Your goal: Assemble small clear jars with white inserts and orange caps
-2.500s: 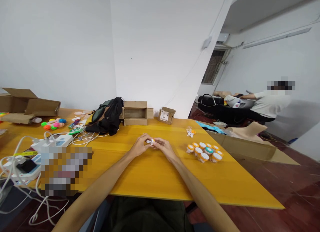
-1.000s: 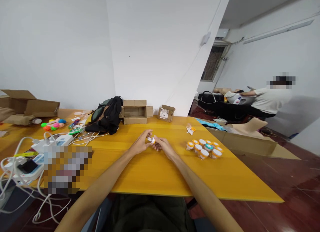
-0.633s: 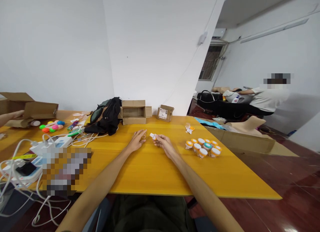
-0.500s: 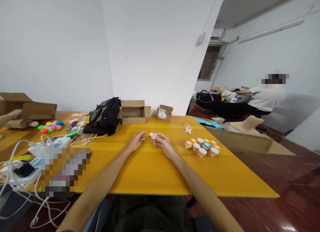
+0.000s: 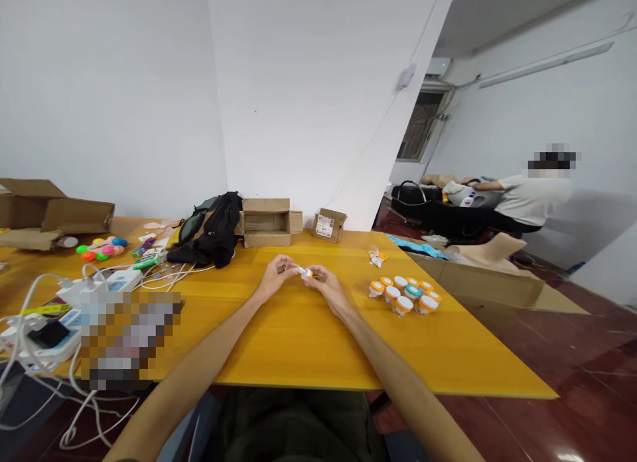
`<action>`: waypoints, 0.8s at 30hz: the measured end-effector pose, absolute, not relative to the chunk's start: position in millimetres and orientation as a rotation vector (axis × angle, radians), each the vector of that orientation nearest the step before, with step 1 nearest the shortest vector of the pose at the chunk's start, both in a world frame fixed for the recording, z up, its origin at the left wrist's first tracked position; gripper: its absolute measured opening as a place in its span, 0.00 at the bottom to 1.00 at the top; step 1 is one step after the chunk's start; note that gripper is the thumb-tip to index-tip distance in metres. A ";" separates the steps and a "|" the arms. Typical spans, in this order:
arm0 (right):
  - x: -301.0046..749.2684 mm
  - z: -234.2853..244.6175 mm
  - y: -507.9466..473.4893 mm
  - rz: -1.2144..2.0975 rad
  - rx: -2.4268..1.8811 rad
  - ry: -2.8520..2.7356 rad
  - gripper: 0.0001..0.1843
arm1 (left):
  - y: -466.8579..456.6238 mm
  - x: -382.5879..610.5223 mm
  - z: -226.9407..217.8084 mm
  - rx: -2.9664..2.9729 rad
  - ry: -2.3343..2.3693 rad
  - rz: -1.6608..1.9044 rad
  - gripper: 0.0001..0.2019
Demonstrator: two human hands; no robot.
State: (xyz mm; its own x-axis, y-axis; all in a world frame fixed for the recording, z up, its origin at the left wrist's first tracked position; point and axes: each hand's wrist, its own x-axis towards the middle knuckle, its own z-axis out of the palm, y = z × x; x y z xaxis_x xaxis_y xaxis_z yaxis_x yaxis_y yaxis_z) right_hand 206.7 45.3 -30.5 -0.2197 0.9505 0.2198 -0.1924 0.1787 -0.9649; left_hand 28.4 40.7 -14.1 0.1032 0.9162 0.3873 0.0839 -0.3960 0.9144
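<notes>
My right hand (image 5: 324, 285) is closed around a small lidded jar (image 5: 307, 274) with white and orange on it, above the middle of the table. Its exact shape is partly hidden by the fingers. From the other side my left hand (image 5: 275, 276) pinches the jar's white left end between thumb and fingers. To the right, several small clear jars (image 5: 404, 305) with white and orange lids stand close together, with one teal lid (image 5: 412, 291) among them. Farther back lies a small pile of clear and white pieces (image 5: 375, 256) with an orange part.
An open cardboard box (image 5: 267, 230) and a smaller box (image 5: 328, 226) stand by the wall. A black bag (image 5: 213, 233), colourful toys (image 5: 102, 249) and power strips with cables (image 5: 60, 336) are on the left. A person in a white shirt (image 5: 530, 200) sits at the far right.
My left hand has moved in to the right, and its fingers now meet the jar. At the far left, a hand by the cardboard box has gone out of view.
</notes>
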 end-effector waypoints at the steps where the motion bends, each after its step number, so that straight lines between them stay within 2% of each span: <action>1: 207.0 -29.9 45.2 1.289 -0.815 -1.359 0.20 | 41.0 28.6 -13.9 1.618 1.000 1.392 0.19; 14: 201.9 -25.6 41.1 1.220 -0.873 -1.473 0.21 | 36.0 34.5 -16.2 1.692 0.957 1.324 0.13; 24: 200.4 -28.5 41.5 1.112 -0.867 -1.584 0.20 | 33.8 32.8 -14.9 1.700 0.969 1.199 0.18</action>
